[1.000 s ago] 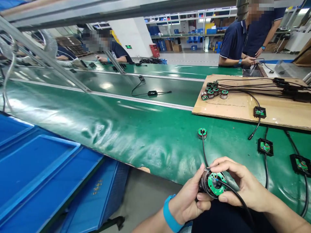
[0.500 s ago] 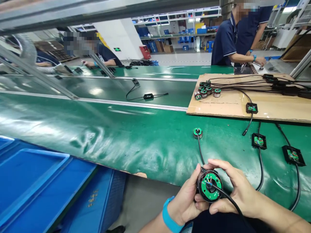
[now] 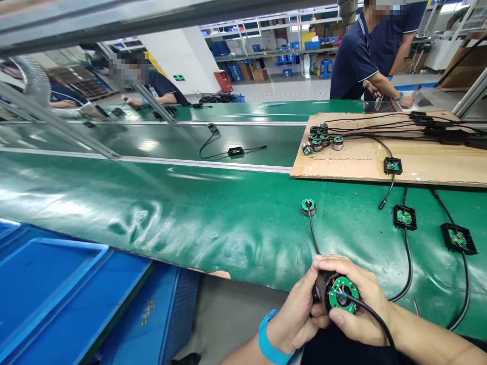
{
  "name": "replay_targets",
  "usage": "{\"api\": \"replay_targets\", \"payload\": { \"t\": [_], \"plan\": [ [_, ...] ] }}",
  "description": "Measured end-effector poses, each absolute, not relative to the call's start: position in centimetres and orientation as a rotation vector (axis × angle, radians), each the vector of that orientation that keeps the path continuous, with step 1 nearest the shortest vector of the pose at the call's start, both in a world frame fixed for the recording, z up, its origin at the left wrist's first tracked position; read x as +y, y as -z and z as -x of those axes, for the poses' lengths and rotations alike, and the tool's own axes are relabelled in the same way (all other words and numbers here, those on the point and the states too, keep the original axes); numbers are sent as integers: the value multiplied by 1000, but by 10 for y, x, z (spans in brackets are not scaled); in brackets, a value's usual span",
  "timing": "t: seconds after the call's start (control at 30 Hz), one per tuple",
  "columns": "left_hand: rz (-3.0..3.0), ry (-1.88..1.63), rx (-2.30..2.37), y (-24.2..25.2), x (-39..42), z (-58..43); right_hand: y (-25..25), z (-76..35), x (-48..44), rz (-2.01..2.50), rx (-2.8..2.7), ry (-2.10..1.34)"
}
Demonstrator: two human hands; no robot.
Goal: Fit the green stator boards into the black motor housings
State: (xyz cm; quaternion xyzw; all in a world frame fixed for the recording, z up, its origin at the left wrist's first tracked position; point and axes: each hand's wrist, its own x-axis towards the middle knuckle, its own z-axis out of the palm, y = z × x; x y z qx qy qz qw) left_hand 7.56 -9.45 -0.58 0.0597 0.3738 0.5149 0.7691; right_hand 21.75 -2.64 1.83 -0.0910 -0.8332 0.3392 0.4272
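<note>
Both my hands hold one small round motor part [image 3: 340, 294] with a green circuit board on its face and a black cable running off to the lower right. My left hand [image 3: 294, 312], with a blue wristband, grips its dark body from the left. My right hand [image 3: 359, 309] wraps over the top and right, thumb pressed on the board's lower edge. Further up the green belt [image 3: 213, 213] lies a similar small green part [image 3: 308, 206], its black wire trailing toward my hands.
Two black square frames [image 3: 405, 217] [image 3: 458, 239] with cables lie on the belt at right. A brown board [image 3: 365, 162] holds several round parts [image 3: 317, 140] and cables. Blue trays [image 3: 57, 284] sit at lower left. Other people work across the line.
My hands have shifted the part slightly lower and tilted it, and my right hand now covers more of its top. The view has moved a little.
</note>
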Motion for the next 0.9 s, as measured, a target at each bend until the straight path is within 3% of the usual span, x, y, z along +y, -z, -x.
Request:
{"api": "replay_targets", "payload": {
  "t": [0.2, 0.5, 0.9],
  "plan": [
    [-98, -1128, 770, 4, -91, -77, -15, -216, -33, 355, -2008, -837],
    [-25, -1226, 777, 2, -89, -83, 2, -218, -26, 442, -2088, -499],
    [-177, -1398, 821, 17, -94, -87, 0, -210, -46, 582, -1849, -634]
  ]
}}
